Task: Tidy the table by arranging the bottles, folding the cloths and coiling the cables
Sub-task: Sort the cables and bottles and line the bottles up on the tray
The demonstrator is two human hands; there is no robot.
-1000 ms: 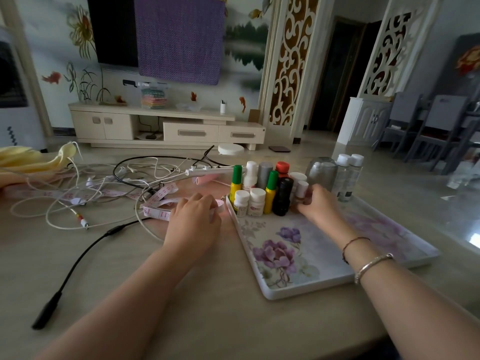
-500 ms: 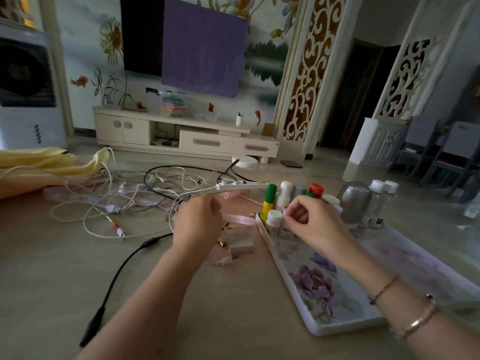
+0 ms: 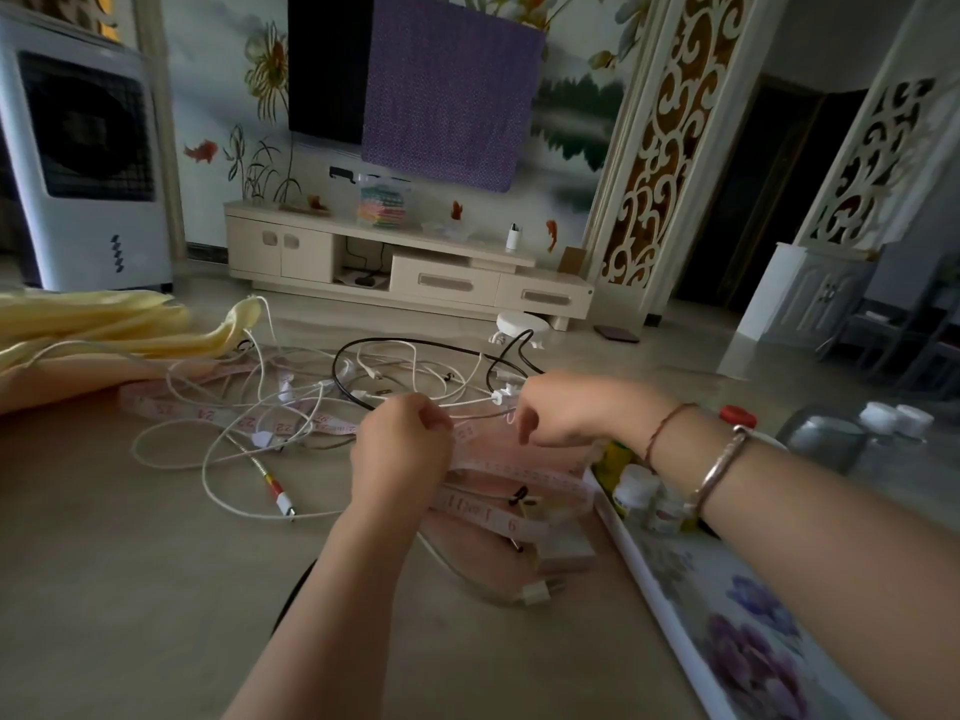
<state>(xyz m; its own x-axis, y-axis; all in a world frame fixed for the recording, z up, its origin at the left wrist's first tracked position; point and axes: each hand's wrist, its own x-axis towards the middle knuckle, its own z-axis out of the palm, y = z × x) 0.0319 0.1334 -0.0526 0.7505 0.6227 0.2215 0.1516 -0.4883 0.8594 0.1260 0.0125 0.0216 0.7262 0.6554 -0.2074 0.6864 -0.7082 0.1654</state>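
Legible markings occur only on the pink measuring tape (image 3: 218,414) lying across the desk. Left stretch, among the cables: red numerals 23, 24, 22 and 22. Near stretch, by the tray: the numeral 6. Labels on the small bottles are blurred, unreadable.

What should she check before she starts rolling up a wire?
1. Both hands at the wires: ok. The left hand and right hand are over the tangle.
2. One wire picked out: cannot tell. The fingers look pinched on a thin white wire, but it is blurred.
3. Wires untangled: not ok. White wires and a black wire cross each other.
4. Tape measure out of the way: not ok. It lies among the wires under the hands.
5. Bottles put away: ok. The ones in view stand on the flowered tray.
6. Yellow cloth folded: not ok. It lies rumpled.
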